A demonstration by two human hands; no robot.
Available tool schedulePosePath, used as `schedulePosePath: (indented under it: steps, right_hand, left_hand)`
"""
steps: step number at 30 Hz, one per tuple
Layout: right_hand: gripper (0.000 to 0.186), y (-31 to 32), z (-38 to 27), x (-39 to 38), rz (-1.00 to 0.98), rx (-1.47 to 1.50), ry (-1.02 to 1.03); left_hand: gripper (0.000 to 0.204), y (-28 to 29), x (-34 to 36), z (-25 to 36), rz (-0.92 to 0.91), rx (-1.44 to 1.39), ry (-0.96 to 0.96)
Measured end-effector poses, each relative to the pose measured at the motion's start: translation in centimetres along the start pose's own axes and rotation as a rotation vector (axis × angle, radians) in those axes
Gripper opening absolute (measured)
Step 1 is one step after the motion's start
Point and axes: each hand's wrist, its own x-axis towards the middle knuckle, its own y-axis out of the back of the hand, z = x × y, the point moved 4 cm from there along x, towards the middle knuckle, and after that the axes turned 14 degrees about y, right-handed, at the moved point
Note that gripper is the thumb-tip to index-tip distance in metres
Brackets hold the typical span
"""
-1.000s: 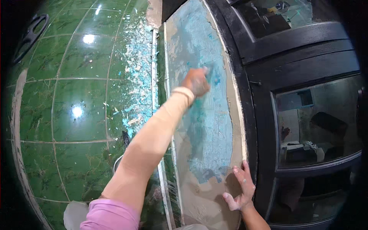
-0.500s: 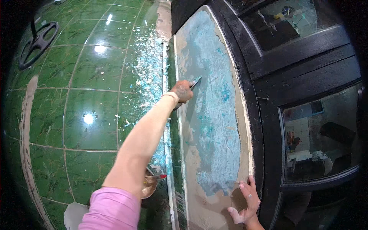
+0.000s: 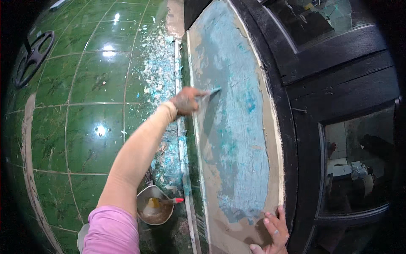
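Note:
My left hand (image 3: 186, 101) grips a putty knife (image 3: 215, 91), its blade tip at the worn blue-painted surface (image 3: 245, 139) of a long panel. Grey and beige patches show around the blue. My right hand (image 3: 275, 233), fingers spread, rests on the panel's beige lower right border (image 3: 274, 178), near the black frame. Below my left forearm, a bowl (image 3: 154, 223) stands on the floor. In it lies a brush with a red-tipped handle (image 3: 175, 200).
White and blue paint flakes (image 3: 158, 72) litter the green tiled floor (image 3: 80, 139) along a pale strip (image 3: 182, 156) beside the panel. A black frame with glass panes (image 3: 357, 161) stands at right. A dark wheel-shaped object (image 3: 36, 59) is at far left.
My left hand has drawn back a little to the left and down with the putty knife. The bowl, mostly hidden behind my arm before, now shows. The view has shifted slightly.

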Motion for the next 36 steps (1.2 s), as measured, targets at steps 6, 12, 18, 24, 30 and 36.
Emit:
schedulePosePath:
  steps: [6, 12, 18, 24, 30, 36]
  right_hand:
    - [0.056, -0.1, -0.1, 0.4, 0.001, -0.079, -0.034]
    - [0.059, -0.2, -0.1, 0.3, 0.014, -0.067, -0.04]
    - [0.068, -0.5, -0.3, -0.1, -0.008, -0.124, -0.038]
    - [0.063, -0.3, 0.5, -1.1, -0.014, -0.138, -0.124]
    - [0.064, -0.8, 0.6, -0.9, -0.01, -0.102, -0.128]
    - [0.064, -0.5, 0.2, -0.9, -0.03, -0.125, -0.119]
  left_hand:
    - [0.062, -3.6, -1.7, 2.2, -0.008, -0.017, 0.222]
    - [0.067, 0.1, 3.2, 2.3, -0.297, -0.143, 0.641]
    - [0.048, 1.2, 0.4, 4.7, -0.332, 0.022, 0.418]
    - [0.083, -10.8, -11.6, 6.9, -0.062, -0.134, 0.066]
    - [0.017, -5.9, -3.2, 4.4, -0.052, -0.173, 0.558]
    - [0.033, -9.2, -12.5, 8.2, 0.173, -0.238, -0.011]
